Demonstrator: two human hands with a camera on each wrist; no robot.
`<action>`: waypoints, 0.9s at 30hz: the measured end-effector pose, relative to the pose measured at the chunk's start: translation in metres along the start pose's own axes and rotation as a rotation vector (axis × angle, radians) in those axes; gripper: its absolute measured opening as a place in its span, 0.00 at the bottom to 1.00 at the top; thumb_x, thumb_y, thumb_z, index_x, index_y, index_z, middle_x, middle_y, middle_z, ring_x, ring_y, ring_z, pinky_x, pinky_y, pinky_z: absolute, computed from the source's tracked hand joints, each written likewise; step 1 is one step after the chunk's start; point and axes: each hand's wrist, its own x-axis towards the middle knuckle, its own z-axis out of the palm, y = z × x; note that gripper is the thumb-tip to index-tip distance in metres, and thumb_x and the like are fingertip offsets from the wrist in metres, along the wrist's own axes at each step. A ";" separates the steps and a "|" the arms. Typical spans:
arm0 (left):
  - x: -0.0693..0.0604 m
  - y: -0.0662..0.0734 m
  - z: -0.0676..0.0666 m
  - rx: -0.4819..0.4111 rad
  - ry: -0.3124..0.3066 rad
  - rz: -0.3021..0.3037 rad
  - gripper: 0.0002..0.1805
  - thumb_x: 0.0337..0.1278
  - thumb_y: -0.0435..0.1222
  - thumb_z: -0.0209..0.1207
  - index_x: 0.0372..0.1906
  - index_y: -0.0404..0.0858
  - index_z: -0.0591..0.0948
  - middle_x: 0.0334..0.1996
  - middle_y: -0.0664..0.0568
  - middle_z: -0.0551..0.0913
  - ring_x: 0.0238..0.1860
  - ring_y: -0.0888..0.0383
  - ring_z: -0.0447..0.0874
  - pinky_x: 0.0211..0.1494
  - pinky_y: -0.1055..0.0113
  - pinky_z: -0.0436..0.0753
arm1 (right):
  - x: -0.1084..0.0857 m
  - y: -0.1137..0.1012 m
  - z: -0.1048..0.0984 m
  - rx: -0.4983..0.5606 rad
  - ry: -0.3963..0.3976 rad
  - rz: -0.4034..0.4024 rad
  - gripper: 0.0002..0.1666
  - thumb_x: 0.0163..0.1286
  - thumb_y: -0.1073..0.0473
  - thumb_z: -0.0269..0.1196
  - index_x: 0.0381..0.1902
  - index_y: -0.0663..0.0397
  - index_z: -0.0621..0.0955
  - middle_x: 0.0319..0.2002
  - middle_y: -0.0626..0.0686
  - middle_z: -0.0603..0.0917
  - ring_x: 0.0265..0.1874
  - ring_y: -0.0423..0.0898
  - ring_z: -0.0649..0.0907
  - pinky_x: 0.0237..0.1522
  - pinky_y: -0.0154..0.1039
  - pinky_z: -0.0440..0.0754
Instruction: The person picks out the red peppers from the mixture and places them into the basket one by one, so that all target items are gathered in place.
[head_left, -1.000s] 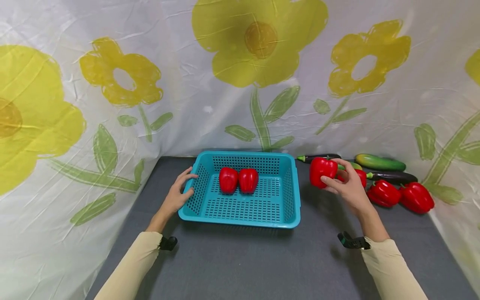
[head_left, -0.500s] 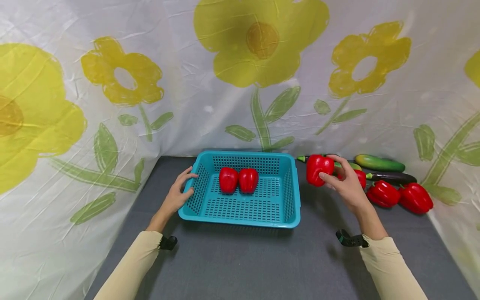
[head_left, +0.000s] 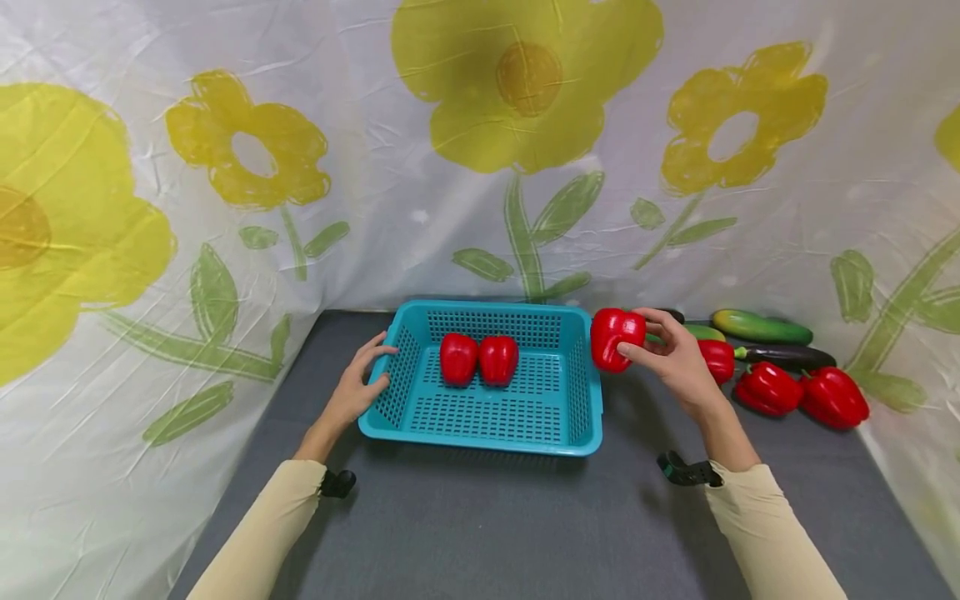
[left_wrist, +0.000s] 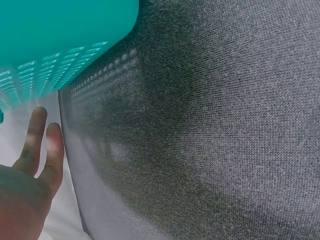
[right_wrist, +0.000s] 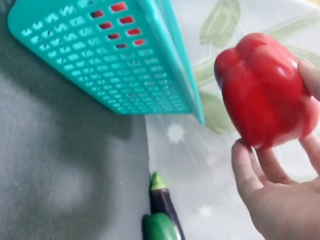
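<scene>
My right hand point(head_left: 675, 360) holds a red bell pepper point(head_left: 609, 335) above the table, beside the right rim of a blue plastic basket point(head_left: 480, 446). In the right wrist view, thumb and fingers grip that pepper point(right_wrist: 265, 92) from opposite sides. Two more red bell peppers, a left one point(head_left: 458, 360) and a right one point(head_left: 498, 361), lie side by side inside the basket. At the basket's left rim is my left hand point(head_left: 351, 398), its fingertips at the edge. The left wrist view shows two of its fingers point(left_wrist: 34, 137) extended next to the basket wall.
On the right lie more red bell peppers point(head_left: 768, 388), a dark eggplant point(head_left: 787, 357) and a green cucumber-like vegetable point(head_left: 761, 326). Another eggplant point(right_wrist: 162, 202) and a green vegetable point(right_wrist: 160, 227) lie near the back. A flowered curtain point(head_left: 420, 217) borders the grey table point(head_left: 480, 533).
My right hand has carried the bell pepper leftward, from over the vegetables to beside the basket's right rim. The left hand and the basket stay in place.
</scene>
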 end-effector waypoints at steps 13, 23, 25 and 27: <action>-0.004 -0.001 -0.001 0.003 0.017 -0.002 0.22 0.60 0.15 0.53 0.60 0.19 0.74 0.72 0.23 0.56 0.71 0.26 0.53 0.59 0.31 0.65 | 0.012 -0.010 0.026 0.031 -0.044 0.001 0.39 0.66 0.62 0.70 0.73 0.58 0.68 0.64 0.62 0.72 0.57 0.63 0.74 0.44 0.38 0.83; -0.002 0.000 -0.001 -0.011 0.012 -0.022 0.22 0.60 0.15 0.53 0.61 0.20 0.73 0.73 0.24 0.55 0.72 0.27 0.52 0.59 0.32 0.64 | 0.019 -0.009 0.042 0.045 -0.093 -0.002 0.39 0.65 0.62 0.71 0.72 0.58 0.70 0.64 0.60 0.74 0.57 0.62 0.76 0.48 0.50 0.83; -0.001 0.000 0.000 -0.011 0.007 -0.022 0.22 0.61 0.15 0.53 0.61 0.20 0.73 0.73 0.24 0.54 0.72 0.27 0.52 0.60 0.31 0.64 | 0.020 -0.009 0.046 0.050 -0.096 -0.001 0.38 0.65 0.62 0.71 0.71 0.58 0.71 0.64 0.60 0.74 0.57 0.62 0.76 0.50 0.57 0.82; -0.001 0.000 0.000 -0.009 0.002 -0.022 0.22 0.61 0.16 0.53 0.61 0.20 0.73 0.74 0.24 0.54 0.72 0.27 0.52 0.60 0.32 0.64 | 0.021 -0.010 0.051 0.053 -0.097 -0.002 0.38 0.65 0.63 0.71 0.71 0.58 0.71 0.64 0.60 0.74 0.57 0.62 0.76 0.50 0.60 0.80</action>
